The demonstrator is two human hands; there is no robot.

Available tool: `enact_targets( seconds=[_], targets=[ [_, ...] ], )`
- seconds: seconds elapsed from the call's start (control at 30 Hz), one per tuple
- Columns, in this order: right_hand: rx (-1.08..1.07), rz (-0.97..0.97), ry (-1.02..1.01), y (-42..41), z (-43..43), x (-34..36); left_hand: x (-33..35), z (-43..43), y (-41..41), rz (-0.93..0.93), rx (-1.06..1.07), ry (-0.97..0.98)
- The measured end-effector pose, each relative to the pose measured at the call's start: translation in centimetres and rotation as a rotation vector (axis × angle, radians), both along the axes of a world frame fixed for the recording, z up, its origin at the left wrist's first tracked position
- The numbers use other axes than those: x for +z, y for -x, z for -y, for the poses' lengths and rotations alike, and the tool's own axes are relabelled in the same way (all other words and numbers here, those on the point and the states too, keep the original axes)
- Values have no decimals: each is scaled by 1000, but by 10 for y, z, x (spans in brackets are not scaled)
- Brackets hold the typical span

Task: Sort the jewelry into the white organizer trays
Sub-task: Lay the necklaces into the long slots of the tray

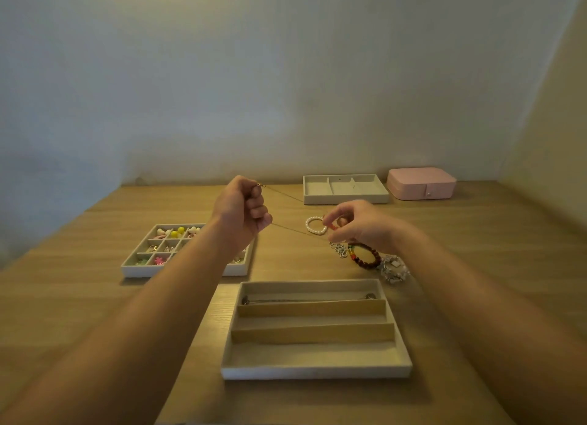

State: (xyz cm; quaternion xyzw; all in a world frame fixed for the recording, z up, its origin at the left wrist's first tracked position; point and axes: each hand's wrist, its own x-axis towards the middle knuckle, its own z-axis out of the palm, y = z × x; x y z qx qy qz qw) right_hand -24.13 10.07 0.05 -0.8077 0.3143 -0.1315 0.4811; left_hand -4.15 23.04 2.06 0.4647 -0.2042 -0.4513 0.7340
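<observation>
My left hand (243,210) is raised in a fist above the table and grips a thin chain necklace (286,196) at its clasp end. The chain runs in two fine strands to my right hand (359,224), which pinches its other part over the loose jewelry. A pearl bracelet (316,225), a brown bead bracelet (365,255) and silver pieces (394,269) lie on the table under and beside my right hand. In front of me stands a white tray (314,369) with three long slots; a dark necklace (305,299) lies in its far slot.
A white grid tray (139,270) with small colourful earrings and rings sits at the left, partly behind my left forearm. Another white tray (344,199) stands at the back by the wall, next to a shut pink jewelry box (421,183).
</observation>
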Motion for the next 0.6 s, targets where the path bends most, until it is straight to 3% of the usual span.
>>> enact_targets(
  seconds=[0.13, 0.43, 0.6],
  targets=[
    [116, -107, -36, 6, -10, 1, 16, -4, 7, -24, -69, 65],
    [-68, 265, -359, 9, -18, -9, 42, -13, 28, 74, -170, 88],
    [-55, 328, -474, 17, -27, -10, 49, -21, 35, 124, -110, 67]
  ],
)
